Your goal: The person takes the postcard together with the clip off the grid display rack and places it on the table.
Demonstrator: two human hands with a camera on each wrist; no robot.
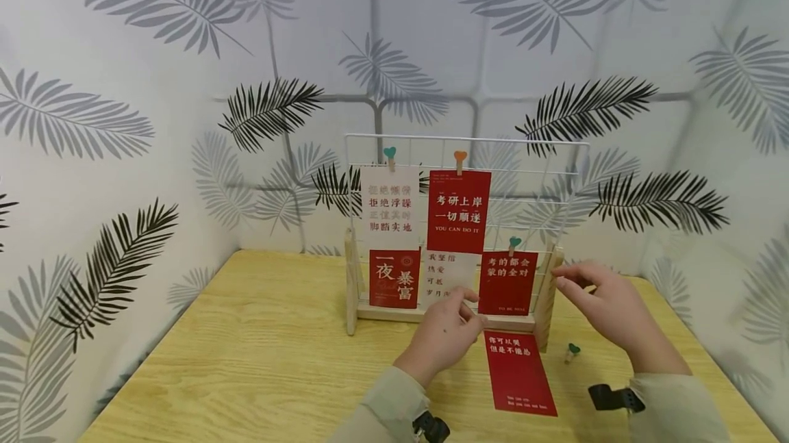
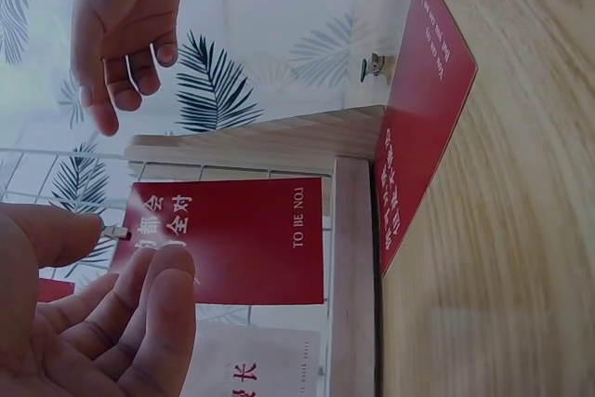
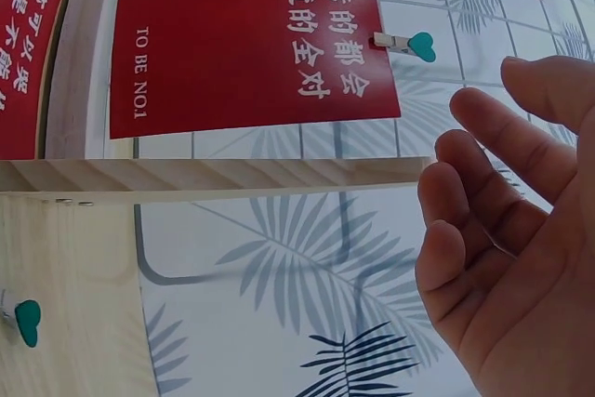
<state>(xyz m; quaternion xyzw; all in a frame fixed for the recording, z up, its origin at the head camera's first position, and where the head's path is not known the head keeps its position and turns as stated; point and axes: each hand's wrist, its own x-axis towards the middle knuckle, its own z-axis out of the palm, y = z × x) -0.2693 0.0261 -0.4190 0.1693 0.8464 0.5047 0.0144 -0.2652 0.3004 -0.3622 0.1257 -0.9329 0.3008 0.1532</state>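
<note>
My left hand point(image 1: 440, 333) hovers in front of the lower row of cards with its fingers loosely bent, nothing between them. It covers part of a white card point(image 1: 446, 266). Just right of it hangs a red card point(image 1: 505, 296), pinned to a white wire grid point(image 1: 530, 140) by a teal heart clip point(image 1: 514, 243). My right hand point(image 1: 607, 306) is beside the right wooden post point(image 1: 546, 302) of the stand, fingers relaxed and holding nothing. The right wrist view shows its fingertips point(image 3: 444, 250) apart from the clipped card.
Another red card point(image 1: 520, 378) lies on the wooden table point(image 1: 246, 361) in front of the stand. A loose green heart clip point(image 1: 572, 352) is to its right. Higher on the grid hang a white card point(image 1: 388, 207) and a red card point(image 1: 459, 210); below left is a red card point(image 1: 394, 279).
</note>
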